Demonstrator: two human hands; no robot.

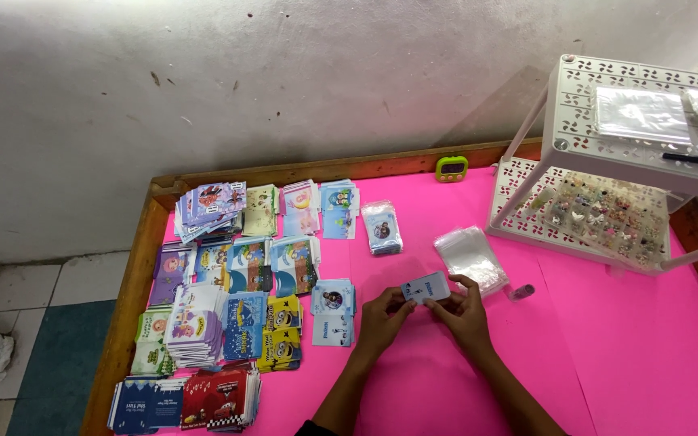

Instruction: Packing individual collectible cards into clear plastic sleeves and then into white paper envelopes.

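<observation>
A: Step in hand? Card location?
B: Lower centre of frame. Left hand (383, 315) and right hand (464, 311) both pinch one small card (426, 287) above the pink table (624, 355).
A: Next move needs?
B: Probably the clear sleeves (470, 258), just right.

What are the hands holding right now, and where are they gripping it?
Both hands hold one small pale card above the pink table: the left hand pinches its left end, the right hand its right end.
</observation>
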